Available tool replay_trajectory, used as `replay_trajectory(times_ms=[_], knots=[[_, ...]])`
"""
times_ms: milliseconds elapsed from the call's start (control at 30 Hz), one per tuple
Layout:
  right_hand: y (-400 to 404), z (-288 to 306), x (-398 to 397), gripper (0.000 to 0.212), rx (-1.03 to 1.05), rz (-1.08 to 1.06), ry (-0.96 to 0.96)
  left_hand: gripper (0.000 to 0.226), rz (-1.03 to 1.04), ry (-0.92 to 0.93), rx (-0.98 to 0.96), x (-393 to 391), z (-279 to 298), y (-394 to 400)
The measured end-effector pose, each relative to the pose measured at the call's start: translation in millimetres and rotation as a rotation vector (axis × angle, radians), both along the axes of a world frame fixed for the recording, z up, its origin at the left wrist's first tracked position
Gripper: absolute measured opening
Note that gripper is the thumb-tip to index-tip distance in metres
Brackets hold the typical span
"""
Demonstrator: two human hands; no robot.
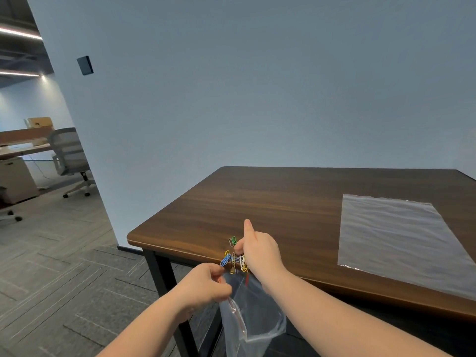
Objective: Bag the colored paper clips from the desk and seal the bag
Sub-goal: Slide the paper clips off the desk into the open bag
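Here, left fingers [219,273] pinch bag [253,313]; right fingers [239,247] curled on clips [234,260], desk [283,202] edge.

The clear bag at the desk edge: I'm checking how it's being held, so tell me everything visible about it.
The clear bag is thin, glossy plastic with a red zip strip along its open mouth. It hangs below the desk edge, crumpled. The left hand pinches its rim; the right hand sweeps paper clips toward its mouth.

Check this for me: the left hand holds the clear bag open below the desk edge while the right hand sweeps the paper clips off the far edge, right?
Not the far edge. The head view shows the right hand sweeping the paper clips off the near edge of the desk, toward the bag held by the left hand.
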State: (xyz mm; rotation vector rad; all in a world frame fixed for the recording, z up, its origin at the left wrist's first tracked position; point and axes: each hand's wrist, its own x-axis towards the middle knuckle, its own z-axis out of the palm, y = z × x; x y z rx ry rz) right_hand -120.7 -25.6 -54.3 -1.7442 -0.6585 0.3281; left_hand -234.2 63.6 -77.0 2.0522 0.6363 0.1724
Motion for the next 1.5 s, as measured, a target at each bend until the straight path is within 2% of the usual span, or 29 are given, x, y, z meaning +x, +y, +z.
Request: replay_trajectory(times_ms=[167, 367, 467, 633, 800, 967, 1267, 1400, 1500], knots=[[0, 0, 4, 0.064, 0.025, -0.067, -0.005, 0.01, 0.014, 0.01, 0.017, -1, -1, 2], [-3, 5, 36, 0.057, 0.189, -0.063, 0.217, 0.008, 0.019, 0.007, 0.002, -1, -3, 4], [3, 11, 55, 0.057, 0.055, 0.014, 0.143, 0.004, 0.049, -0.021, -0.004, 0, -6, 5], [29, 22, 58, 0.066, -0.246, 0.357, -0.01, 0.009, 0.051, -0.024, -0.068, -3, -7, 12], [32, 26, 52, 0.073, -0.32, 0.461, -0.093, 0.012, 0.05, -0.027, -0.122, -3, -7, 15], [23, 23, 40, 0.077, -0.253, 0.454, -0.082, 0.043, 0.058, 0.006, -0.128, -1, -9, 17], [19, 12, 19, 0.079, -0.198, 0.375, -0.141, 0.046, 0.101, -0.025, -0.135, -4, -1, 9], [17, 10, 11, 0.079, -0.191, 0.321, -0.16, 0.058, 0.103, -0.028, -0.135, -4, -3, 8], [14, 6, 4, 0.078, -0.162, 0.254, -0.196, 0.048, 0.093, -0.04, -0.142, -4, -1, 7]])
